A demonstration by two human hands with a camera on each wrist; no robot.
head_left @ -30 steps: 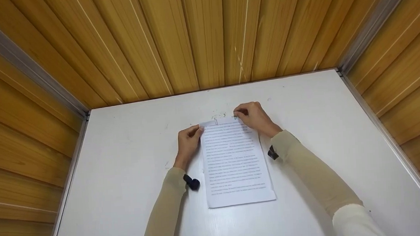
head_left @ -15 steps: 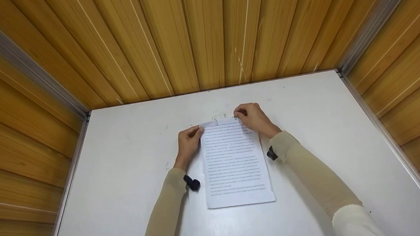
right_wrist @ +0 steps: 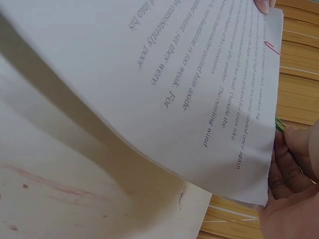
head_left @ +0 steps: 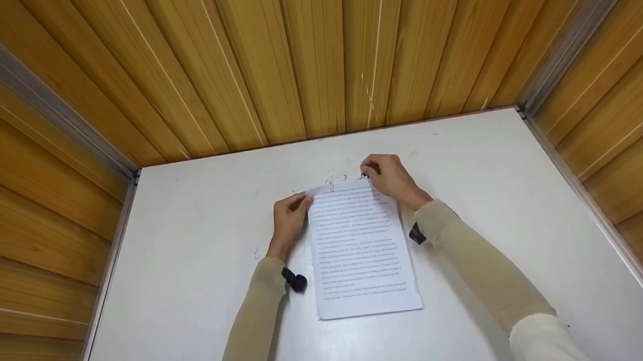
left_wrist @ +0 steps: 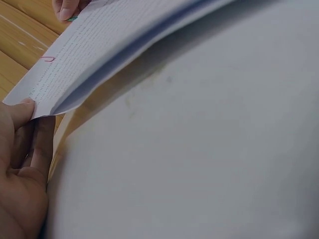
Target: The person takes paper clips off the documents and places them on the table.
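A stack of printed paper sheets (head_left: 360,244) is over the white table, its top edge lifted off the surface in the wrist views. My left hand (head_left: 289,220) pinches the stack's top left corner, thumb on the printed face and fingers behind. A red paper clip (left_wrist: 48,59) sits on the top edge, closer to the left corner. At the same edge towards the right corner, my right hand (head_left: 392,178) pinches a green paper clip (right_wrist: 279,124) between thumb and finger. How far this clip reaches over the sheets is unclear.
The white table (head_left: 194,275) has scuffs and dark marks (head_left: 335,178) just beyond the stack. Wood-look panelled walls (head_left: 315,65) enclose the table's back and sides, with grey metal strips at the corners. A black wrist camera (head_left: 295,280) is worn on each sleeved wrist.
My right hand has shifted slightly up and to the right, and the green clip at its fingertips shows less in the head view. The left hand keeps its hold on the stack.
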